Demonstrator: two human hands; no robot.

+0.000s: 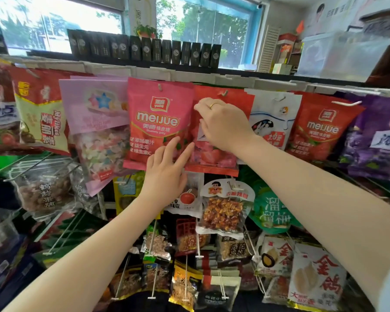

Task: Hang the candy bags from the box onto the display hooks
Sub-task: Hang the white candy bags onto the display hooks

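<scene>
The right hand (223, 124) pinches the red candy bag (214, 154) near its top, just below its hook (223, 93). The left hand (167, 172), fingers spread, steadies its lower edge beside the pink meijue bag (158, 122); the bag hangs lengthwise downward.

Bright window (54, 25) daylight; blurred, warped edges.

One head-worn wide-angle camera is looking forward and slightly down, facing the display rack at close, arm's-reach range. The pink meijue bag (159, 122) is sitting just left of frame centre; windows are showing above it, lower hooks and snack packets below it.
</scene>
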